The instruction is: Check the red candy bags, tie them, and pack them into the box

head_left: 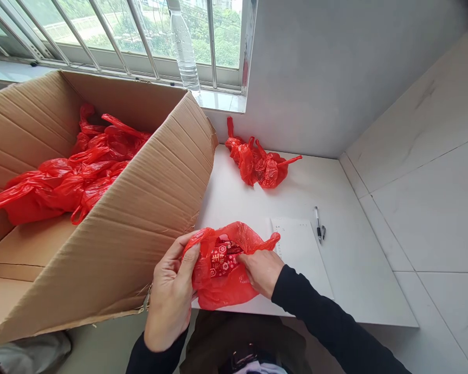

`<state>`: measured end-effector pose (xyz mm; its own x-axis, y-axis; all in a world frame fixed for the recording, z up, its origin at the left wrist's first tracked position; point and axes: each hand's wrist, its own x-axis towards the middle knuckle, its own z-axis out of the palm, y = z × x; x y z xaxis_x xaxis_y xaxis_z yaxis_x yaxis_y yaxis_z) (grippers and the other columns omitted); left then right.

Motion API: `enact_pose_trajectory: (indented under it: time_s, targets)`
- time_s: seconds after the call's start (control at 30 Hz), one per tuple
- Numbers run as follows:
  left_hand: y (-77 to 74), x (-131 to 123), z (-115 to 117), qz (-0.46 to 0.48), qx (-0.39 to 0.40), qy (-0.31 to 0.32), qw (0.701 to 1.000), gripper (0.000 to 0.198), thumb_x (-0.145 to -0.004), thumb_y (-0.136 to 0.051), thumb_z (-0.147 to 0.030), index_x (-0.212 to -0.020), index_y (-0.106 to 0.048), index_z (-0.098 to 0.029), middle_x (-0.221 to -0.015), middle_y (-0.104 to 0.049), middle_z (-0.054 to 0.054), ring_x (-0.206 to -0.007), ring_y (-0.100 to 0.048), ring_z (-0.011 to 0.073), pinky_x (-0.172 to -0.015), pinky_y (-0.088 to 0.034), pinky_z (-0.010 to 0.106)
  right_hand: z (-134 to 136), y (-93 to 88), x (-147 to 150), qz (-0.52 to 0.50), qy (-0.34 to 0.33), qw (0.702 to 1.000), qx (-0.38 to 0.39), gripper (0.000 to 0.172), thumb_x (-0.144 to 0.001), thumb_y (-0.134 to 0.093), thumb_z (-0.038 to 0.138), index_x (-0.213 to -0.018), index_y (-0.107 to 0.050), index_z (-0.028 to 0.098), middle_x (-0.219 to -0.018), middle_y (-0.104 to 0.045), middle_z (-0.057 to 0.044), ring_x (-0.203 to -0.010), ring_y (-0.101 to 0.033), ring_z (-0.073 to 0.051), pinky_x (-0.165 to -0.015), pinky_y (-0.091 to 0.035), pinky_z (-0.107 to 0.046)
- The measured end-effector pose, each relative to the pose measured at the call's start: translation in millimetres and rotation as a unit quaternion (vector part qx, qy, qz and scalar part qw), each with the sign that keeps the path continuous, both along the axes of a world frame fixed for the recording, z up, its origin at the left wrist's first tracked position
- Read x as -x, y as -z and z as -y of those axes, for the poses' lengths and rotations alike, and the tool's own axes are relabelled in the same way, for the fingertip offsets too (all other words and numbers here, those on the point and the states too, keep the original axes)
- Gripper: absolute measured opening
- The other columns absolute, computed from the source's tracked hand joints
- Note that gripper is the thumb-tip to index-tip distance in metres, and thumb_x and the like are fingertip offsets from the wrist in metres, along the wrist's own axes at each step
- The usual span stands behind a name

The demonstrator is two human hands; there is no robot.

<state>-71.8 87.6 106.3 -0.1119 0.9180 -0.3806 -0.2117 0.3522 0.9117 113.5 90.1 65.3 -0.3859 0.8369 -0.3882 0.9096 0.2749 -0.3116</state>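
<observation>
Red plastic bag [228, 298]: mouth up at the near edge of the white bench [359, 270], just beside the cardboard box [152, 197]. Left hand [171, 293] pinches its rim, thumb over the film. Right hand [263, 270] reaches into the mouth by the printed red packets [220, 259]; fingertips hidden, cannot tell whether they grip. Judgement: film thin, limp, slippery, easily torn; load probably light, packets somewhat stiffer. Best hold: bag by its gathered rim, packets by their edges.
</observation>
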Motion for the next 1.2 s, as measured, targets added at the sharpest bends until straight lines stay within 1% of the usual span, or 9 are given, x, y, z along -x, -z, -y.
enact_pose_trajectory:
  time_s: [0.2,0.33,0.47,0.6,0.7,0.83,0.97,1.1,1.2]
  targets:
    - [0.1,-1,2,0.021,0.015,0.034,0.999,0.050,-0.076,-0.077,-0.047,-0.120,-0.066,-0.026,-0.061,-0.063,-0.005,-0.037,-0.045,0.0084,-0.031,-0.031,0.017,-9,12.0,3,0.028,0.027,0.999,-0.003,0.049,-0.096,-0.041,0.019,-0.145,-0.043,0.023,-0.082,-0.070,-0.007,-0.070,-0.066,-0.023,-0.061,-0.038,-0.030]
    - [-0.9,-2,2,0.026,0.008,0.043,0.999,0.053,-0.075,-0.078,-0.048,-0.121,-0.066,-0.026,-0.074,-0.072,0.000,-0.051,-0.061,0.0145,-0.040,-0.046,0.021,-15,12.1,0,0.043,0.072,0.996,-0.011,0.045,-0.099,-0.034,0.021,-0.142,-0.044,0.021,-0.085,-0.070,-0.007,-0.073,-0.067,-0.023,-0.063,-0.040,-0.029]
    - [1.2,-2,2,0.030,0.010,0.052,0.998,0.052,-0.078,-0.076,-0.049,-0.123,-0.064,-0.026,-0.075,-0.073,0.001,-0.053,-0.063,0.0153,-0.043,-0.049,0.022,-14,2.6,-6,0.056,0.092,0.994,-0.008,0.040,-0.097,-0.035,0.019,-0.132,-0.055,0.019,-0.083,-0.071,-0.008,-0.072,-0.068,-0.024,-0.062,-0.040,-0.030]
    - [-0.6,0,6,0.009,-0.036,0.079,0.996,0.046,-0.080,-0.076,-0.045,-0.120,-0.066,-0.024,-0.099,-0.077,0.008,-0.082,-0.073,0.0231,-0.058,-0.056,0.025,8,-18.1,-14,0.069,0.098,0.993,-0.018,0.039,-0.098,-0.037,0.022,-0.128,-0.061,0.020,-0.079,-0.071,-0.008,-0.070,-0.069,-0.025,-0.062,-0.041,-0.031]
    - [-7.2,2,11,-0.022,-0.045,0.101,0.994,0.041,-0.081,-0.075,-0.043,-0.117,-0.066,-0.025,-0.104,-0.076,0.007,-0.086,-0.073,0.0222,-0.069,-0.059,0.027,29,-34.5,-23,0.035,0.102,0.994,-0.027,0.038,-0.098,-0.038,0.022,-0.125,-0.064,0.023,-0.073,-0.070,-0.006,-0.068,-0.069,-0.025,-0.063,-0.045,-0.032]
    - [-13.8,6,17,-0.097,-0.056,0.125,0.986,0.034,-0.081,-0.074,-0.045,-0.108,-0.068,-0.025,-0.099,-0.076,0.005,-0.081,-0.071,0.0181,-0.068,-0.057,0.022,37,-38.9,-39,-0.107,0.188,0.965,-0.150,0.044,-0.102,-0.038,0.031,-0.145,-0.046,0.030,-0.099,-0.071,-0.006,-0.080,-0.069,-0.021,-0.072,-0.052,-0.033]
    - [-16.8,11,19,-0.159,-0.077,0.113,0.978,0.032,-0.080,-0.075,-0.045,-0.103,-0.067,-0.025,-0.085,-0.072,0.002,-0.074,-0.067,0.0147,-0.065,-0.054,0.019,18,-21.5,-57,-0.132,0.248,0.933,-0.224,0.067,-0.096,-0.052,0.047,-0.154,-0.031,0.022,-0.138,-0.053,-0.016,-0.123,-0.056,-0.029,-0.092,-0.054,-0.041]
    - [-23.6,18,22,-0.190,-0.083,0.106,0.972,0.037,-0.077,-0.077,-0.046,-0.105,-0.066,-0.025,-0.085,-0.070,0.003,-0.074,-0.067,0.0164,-0.060,-0.053,0.019,8,-20.0,-65,-0.227,0.236,0.938,-0.112,0.033,-0.098,-0.050,0.040,-0.122,-0.064,0.022,-0.110,-0.071,-0.007,-0.096,-0.067,-0.021,-0.089,-0.055,-0.037]
    - [-28.9,22,28,-0.204,-0.087,0.122,0.968,0.033,-0.076,-0.077,-0.047,-0.098,-0.069,-0.023,-0.087,-0.073,0.006,-0.080,-0.070,0.0202,-0.057,-0.052,0.019,16,-38.7,-66,-0.288,0.260,0.914,-0.120,0.024,-0.098,-0.052,0.038,-0.106,-0.071,0.025,-0.102,-0.074,-0.004,-0.083,-0.067,-0.018,-0.080,-0.055,-0.033]
